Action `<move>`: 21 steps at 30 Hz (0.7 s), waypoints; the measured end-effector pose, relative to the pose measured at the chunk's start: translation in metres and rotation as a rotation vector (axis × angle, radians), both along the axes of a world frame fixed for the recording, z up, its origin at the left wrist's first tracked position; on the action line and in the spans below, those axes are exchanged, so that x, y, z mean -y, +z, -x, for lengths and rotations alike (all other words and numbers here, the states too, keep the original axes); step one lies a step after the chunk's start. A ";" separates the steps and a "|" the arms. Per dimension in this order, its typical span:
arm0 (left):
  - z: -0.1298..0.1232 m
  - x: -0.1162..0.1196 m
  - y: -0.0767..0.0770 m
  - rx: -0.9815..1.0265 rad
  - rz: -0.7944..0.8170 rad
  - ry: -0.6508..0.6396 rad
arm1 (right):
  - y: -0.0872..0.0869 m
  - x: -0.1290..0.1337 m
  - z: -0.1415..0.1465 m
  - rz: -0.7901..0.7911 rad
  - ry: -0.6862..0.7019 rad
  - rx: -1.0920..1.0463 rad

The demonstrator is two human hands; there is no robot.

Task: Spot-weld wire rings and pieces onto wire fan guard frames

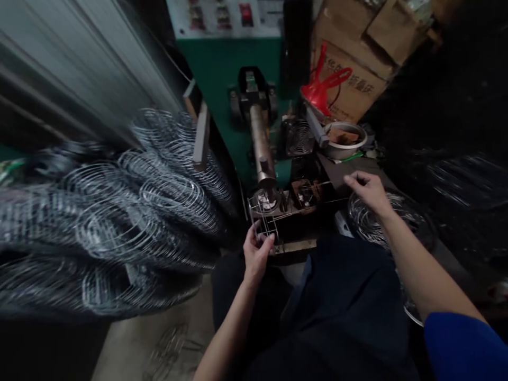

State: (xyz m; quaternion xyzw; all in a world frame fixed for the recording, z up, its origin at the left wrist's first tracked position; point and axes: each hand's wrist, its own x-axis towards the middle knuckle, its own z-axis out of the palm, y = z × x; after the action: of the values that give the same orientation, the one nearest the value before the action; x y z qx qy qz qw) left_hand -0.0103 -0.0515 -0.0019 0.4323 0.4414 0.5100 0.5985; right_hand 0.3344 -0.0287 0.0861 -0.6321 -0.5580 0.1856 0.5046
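Observation:
My left hand [257,248] is closed on the near side of a small wire frame [273,225], with thumb and fingers around its thin bars. The frame is held at the lower end of a metal machine arm [261,140], over a round metal seat [265,200]. To the right, my right hand [369,193] is closed in a pinch, its fingertips pointing left. A thin wire [325,183] runs toward those fingertips; its end at the fingers is too fine to make out clearly. Below that hand lies a bundle of loose wire pieces [369,219].
Stacks of coiled wire rings [151,206] fill the left side. Behind the arm stands a green machine body [214,63] with a switch panel [230,18]. At back right are a metal bowl [345,151], a red plastic bag [321,92] and cardboard boxes [353,69].

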 end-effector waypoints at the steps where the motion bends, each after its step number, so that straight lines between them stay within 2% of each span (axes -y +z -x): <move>1: 0.002 0.005 0.000 0.002 0.008 -0.003 | -0.005 -0.003 0.016 -0.012 0.033 -0.025; 5: 0.009 0.016 -0.003 0.039 0.052 0.005 | -0.040 -0.013 0.065 -0.032 0.157 -0.224; 7: 0.011 0.018 -0.003 0.073 0.075 0.013 | -0.058 -0.018 0.076 -0.033 0.184 -0.350; 10: 0.013 0.020 -0.003 0.122 0.096 0.023 | -0.078 -0.025 0.078 0.009 0.180 -0.514; 15: 0.014 0.017 -0.002 0.157 0.107 0.019 | -0.087 -0.030 0.069 -0.038 0.166 -0.678; 21: 0.006 0.015 -0.001 0.183 0.116 0.012 | -0.098 -0.032 0.079 -0.008 0.253 -0.643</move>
State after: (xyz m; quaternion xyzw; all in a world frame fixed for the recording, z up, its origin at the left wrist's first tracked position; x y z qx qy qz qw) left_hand -0.0166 -0.0663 -0.0029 0.3459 0.4164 0.5242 0.6574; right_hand 0.2551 0.0036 -0.0119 -0.4652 -0.4452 0.4341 0.6301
